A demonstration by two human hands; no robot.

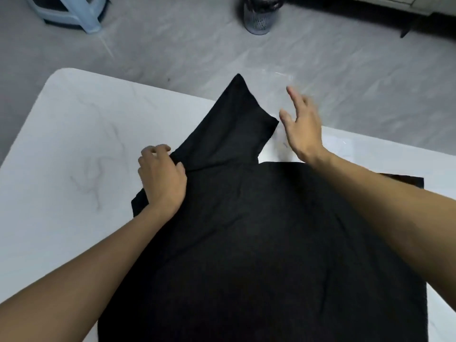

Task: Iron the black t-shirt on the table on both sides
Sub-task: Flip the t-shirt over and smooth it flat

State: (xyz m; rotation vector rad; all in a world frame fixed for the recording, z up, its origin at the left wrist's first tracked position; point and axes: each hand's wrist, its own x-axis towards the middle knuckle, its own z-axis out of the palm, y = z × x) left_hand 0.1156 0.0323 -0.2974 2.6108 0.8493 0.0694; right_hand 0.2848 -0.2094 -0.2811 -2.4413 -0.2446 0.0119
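The black t-shirt [259, 230] lies spread over the white marble-patterned table [74, 144], filling the lower middle of the view. One sleeve points away from me past the table's far edge. My left hand [161, 180] grips the fabric at the base of that sleeve, fingers curled into the cloth. My right hand [299, 127] hovers just right of the sleeve with fingers spread and blurred, holding nothing. No iron is in view.
Grey floor lies beyond the table's far edge. A light blue plastic stool [71, 11] stands at the top left. A dark mesh bin [257, 16] stands at the top centre. A pale piece of furniture [394, 3] sits at the top right.
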